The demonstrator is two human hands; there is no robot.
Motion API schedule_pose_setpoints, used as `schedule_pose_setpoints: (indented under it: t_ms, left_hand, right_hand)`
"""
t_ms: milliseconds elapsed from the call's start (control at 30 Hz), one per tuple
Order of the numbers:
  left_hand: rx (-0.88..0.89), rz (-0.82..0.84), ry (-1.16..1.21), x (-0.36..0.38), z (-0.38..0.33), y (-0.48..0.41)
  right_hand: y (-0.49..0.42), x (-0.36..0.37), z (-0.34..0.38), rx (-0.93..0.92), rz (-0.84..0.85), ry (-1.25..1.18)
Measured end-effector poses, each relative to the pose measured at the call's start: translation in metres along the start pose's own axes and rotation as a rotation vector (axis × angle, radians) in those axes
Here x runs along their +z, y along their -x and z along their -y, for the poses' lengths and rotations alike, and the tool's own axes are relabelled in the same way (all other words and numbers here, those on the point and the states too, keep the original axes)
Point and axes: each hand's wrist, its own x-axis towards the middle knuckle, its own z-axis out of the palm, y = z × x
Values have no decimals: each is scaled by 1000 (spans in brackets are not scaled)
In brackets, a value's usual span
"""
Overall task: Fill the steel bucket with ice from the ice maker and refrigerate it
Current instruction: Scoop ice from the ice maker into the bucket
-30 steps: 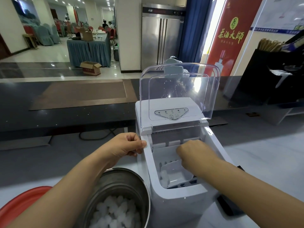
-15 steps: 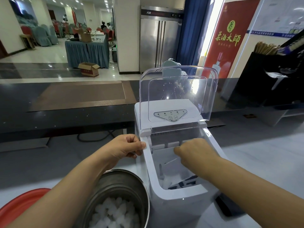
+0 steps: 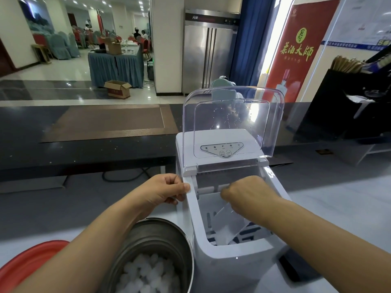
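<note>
With my left hand [image 3: 167, 192] pinching the maker's [image 3: 222, 263] rim and right hand [image 3: 247, 195] curled round the scoop [image 3: 230, 223], I risk spilling ice [image 3: 146, 273] between maker and bucket [image 3: 169, 230].

Left of the ice maker [image 3: 222, 263], the left hand [image 3: 167, 190] and its forearm are bare up to the picture's edge. Over the ice maker's opening, the right hand [image 3: 247, 195] and forearm are likewise bare.

Bright, sharp wide-angle view; ceiling lights glare on glossy floor [image 3: 63, 72].
</note>
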Motion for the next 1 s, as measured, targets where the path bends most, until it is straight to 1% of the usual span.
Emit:
schedule_pose_setpoints:
  t_ms: [267, 500, 667, 767, 867, 1000]
  left_hand:
    - [1, 6, -1, -2, 2, -2]
    - [11, 19, 2, -1, 1, -1]
    - [22, 0, 3, -1, 4, -2]
    - [37, -41, -22, 0, 5, -3]
    - [67, -91, -28, 3, 6, -4]
    - [102, -118, -44, 5, 6, -5]
  right_hand:
    - [10, 19, -5, 23, 87, -207]
    - [2, 1, -19, -52, -21, 11]
    - [2, -8, -29, -57, -32, 99]
    - [8, -18, -36, -76, -37, 131]
    - [14, -26, -37, -115, -6, 180]
    - [16, -21, -24, -213, 109, 289]
